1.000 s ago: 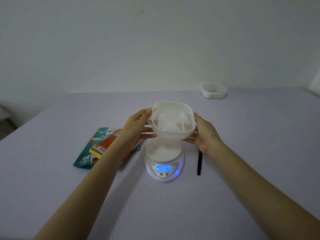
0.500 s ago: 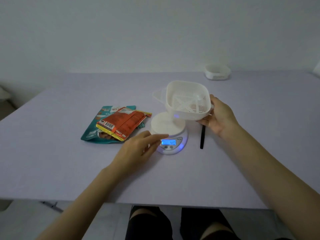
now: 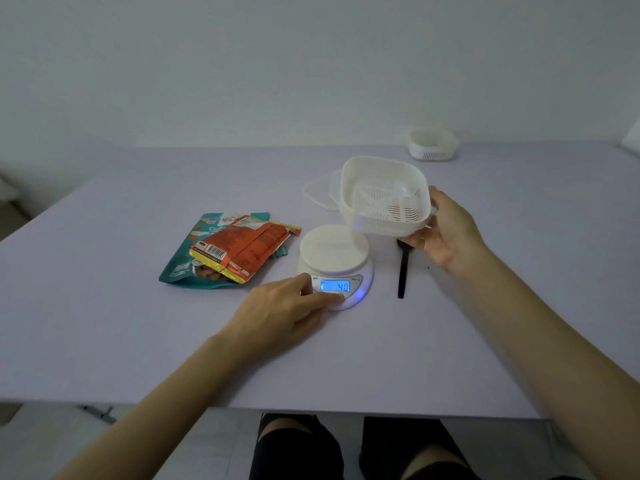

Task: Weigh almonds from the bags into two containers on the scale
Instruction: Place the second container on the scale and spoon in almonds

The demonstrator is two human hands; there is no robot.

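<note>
Here every position is given relative to the kitchen scale (image 3: 334, 258), which stands on the lilac table (image 3: 104, 306).

Left of the scale: two bags lie flat, an orange bag (image 3: 242, 251) resting across a teal bag (image 3: 180, 268). The orange bag's far corner comes near the scale but stays apart from it.

In front of the scale, slightly left: the left hand (image 3: 280, 306) lies palm down and grasps nothing. Its thumb touches the scale's left rim, and its extended index finger rests on the front panel just below the lit blue display (image 3: 335, 285).

Above the scale, to the right: a white slotted container (image 3: 384, 199) is held in the air, clear of the round platform. It is tilted so that its opening faces the camera. A translucent part juts from its left side; what this part is cannot be told.

Right of the scale: a black utensil (image 3: 401, 271) lies on the table just beside the scale, its far end under the raised container. The right hand (image 3: 446, 233) grips the container's right side, thumb at the rim and fingers curled beneath the base.

Well behind the scale, to the right: a second white container (image 3: 432, 144) sits near the table's far edge.
</note>
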